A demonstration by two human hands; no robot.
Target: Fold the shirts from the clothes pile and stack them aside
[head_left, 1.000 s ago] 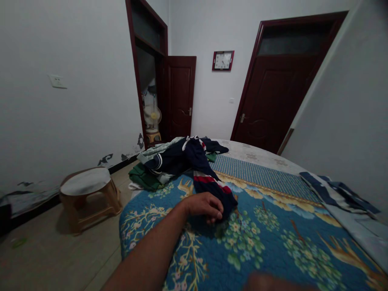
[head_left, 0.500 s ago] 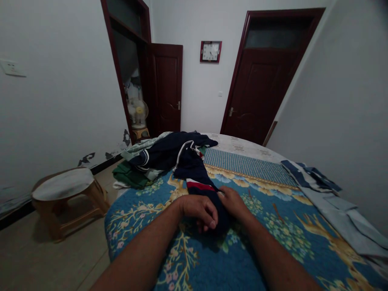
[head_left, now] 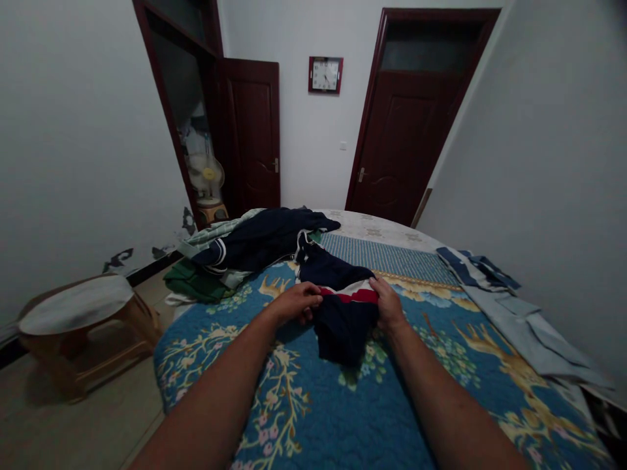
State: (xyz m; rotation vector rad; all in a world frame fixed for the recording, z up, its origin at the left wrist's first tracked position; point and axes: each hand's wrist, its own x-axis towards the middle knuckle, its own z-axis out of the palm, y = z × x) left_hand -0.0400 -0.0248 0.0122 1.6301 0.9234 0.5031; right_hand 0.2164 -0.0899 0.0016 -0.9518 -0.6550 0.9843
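Observation:
A navy garment [head_left: 345, 326] with a white and red stripe lies across the quilt, its near end spread between my hands. My left hand [head_left: 298, 303] is closed, thumb and fingers pinching its left edge by the stripe. At the opposite edge, my right hand [head_left: 388, 304] grips the cloth with the thumb on top and the fingers underneath. The garment's far end, trimmed in white, runs up to a heap of clothes, where a dark navy piece [head_left: 259, 238] with white-banded cuffs lies on top. Whether the two are joined, I cannot tell.
A green cloth [head_left: 193, 282] hangs at the left edge of the blue flowered quilt [head_left: 382, 424]. Folded grey clothes [head_left: 533, 323] lie along the right side. On the floor at left stands a stool [head_left: 78, 313]; beyond are a fan [head_left: 208, 175] and an open door [head_left: 252, 130].
My left hand has gone from hovering over the garment to pinching its left edge. My right hand has moved slightly, and the striped end now lies spread wider. The view has shifted rightward.

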